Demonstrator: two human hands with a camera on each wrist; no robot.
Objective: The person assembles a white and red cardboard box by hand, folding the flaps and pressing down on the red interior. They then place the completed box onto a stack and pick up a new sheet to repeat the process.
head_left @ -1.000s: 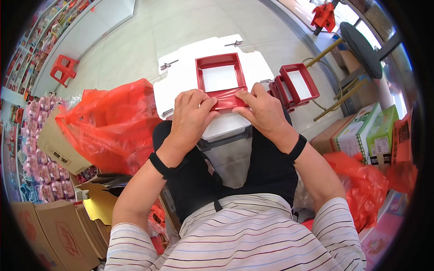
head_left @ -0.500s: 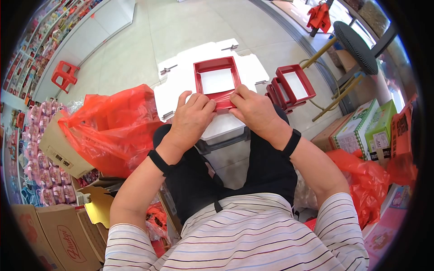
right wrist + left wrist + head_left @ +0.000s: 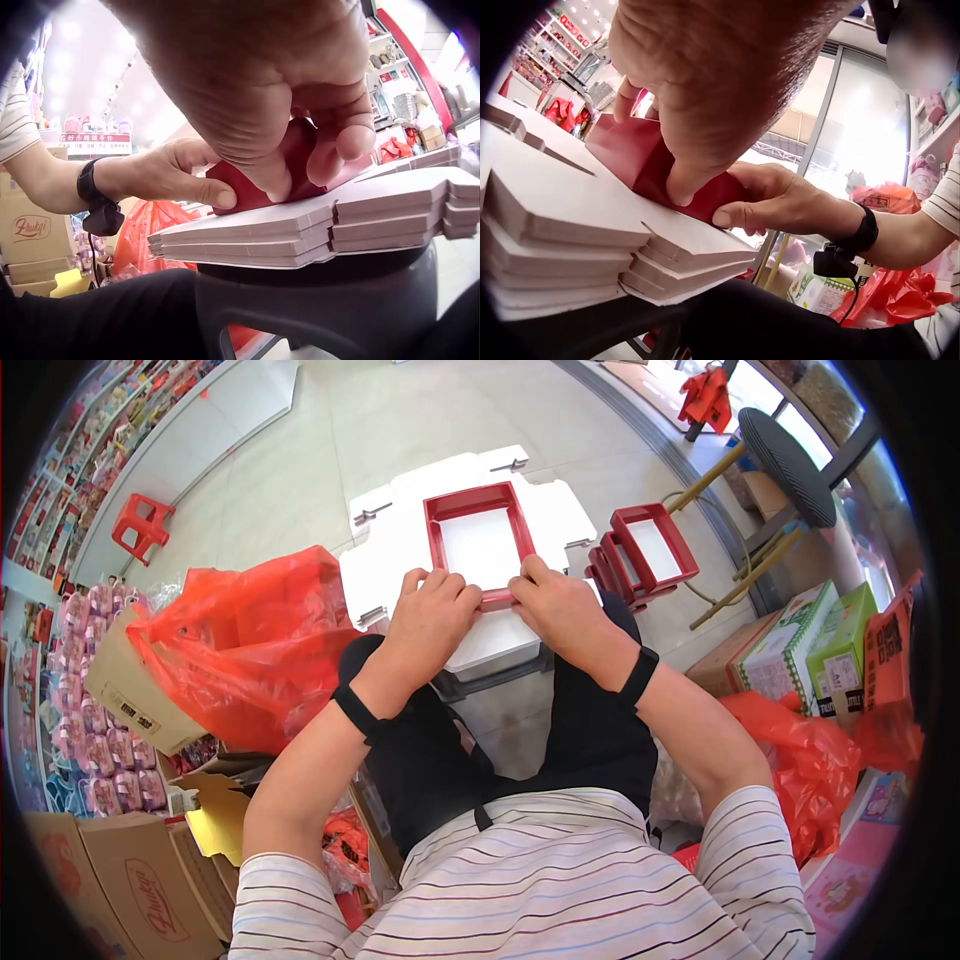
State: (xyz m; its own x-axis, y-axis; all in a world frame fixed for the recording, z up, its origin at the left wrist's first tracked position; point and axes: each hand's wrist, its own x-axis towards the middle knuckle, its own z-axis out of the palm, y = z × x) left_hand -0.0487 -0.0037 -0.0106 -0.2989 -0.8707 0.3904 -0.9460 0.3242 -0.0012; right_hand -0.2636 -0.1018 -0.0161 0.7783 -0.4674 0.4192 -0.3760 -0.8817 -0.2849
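Note:
A red open-topped cardboard box (image 3: 433, 532) with a white floor lies on a stack of white die-cut card sheets (image 3: 385, 565). My left hand (image 3: 428, 622) pinches the left part of the box's near wall, thumb outside and fingers over the rim. On the right part of that wall my right hand (image 3: 570, 610) does the same, its thumb and fingers around the red card. In the left wrist view the left thumb presses the wall's outer face close over the sheets. The right wrist view shows both thumbs side by side on the red wall (image 3: 251, 187).
A dark stool (image 3: 322, 300) bears the stack between my knees. Several red boxes (image 3: 680, 550) stand nested to the right. A red plastic bag (image 3: 260, 630) and a carton (image 3: 135, 685) lie left; a round stool (image 3: 790, 465) stands far right.
The near wall showed as a broad red face earlier; now only a narrow red strip shows between my hands. Both hands stay on it throughout, while the head view has shifted slightly.

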